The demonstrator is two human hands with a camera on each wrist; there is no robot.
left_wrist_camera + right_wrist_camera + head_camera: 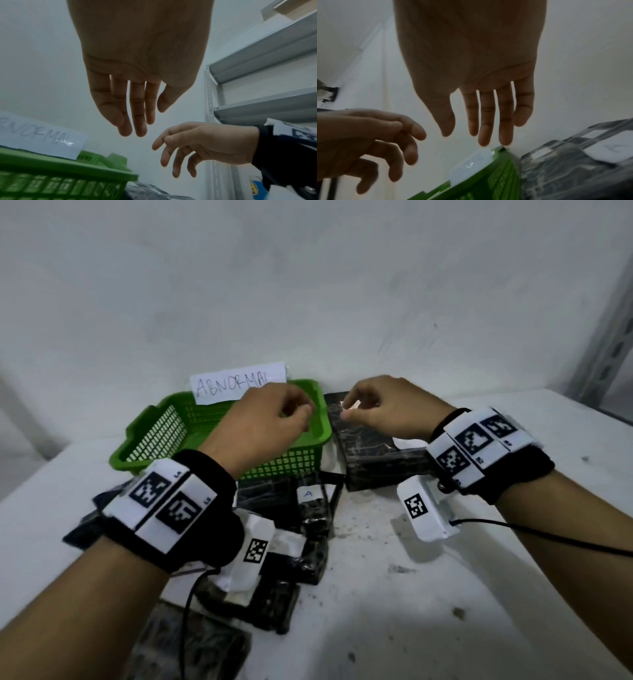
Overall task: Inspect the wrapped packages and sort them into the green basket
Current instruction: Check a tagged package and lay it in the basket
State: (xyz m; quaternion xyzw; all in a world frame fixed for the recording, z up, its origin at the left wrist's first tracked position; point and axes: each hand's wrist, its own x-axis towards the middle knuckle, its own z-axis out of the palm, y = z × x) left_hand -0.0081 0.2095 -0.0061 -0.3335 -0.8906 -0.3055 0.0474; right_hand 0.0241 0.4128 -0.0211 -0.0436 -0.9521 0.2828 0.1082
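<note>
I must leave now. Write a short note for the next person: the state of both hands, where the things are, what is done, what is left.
Left hand: open, holds nothing, above the green basket.
Right hand: open, holds nothing, above the big package just right of the basket.
Basket: at the wall, labelled ABNORMAL; no package shows inside.
Other packages: piled on the table in front of the basket; one bears an A label.
Done: nothing sorted that I can see.
Left: inspect each package and sort.

green basket (lattice walls), black marbled packages, white table, black-and-white checkered wrist tags
</note>
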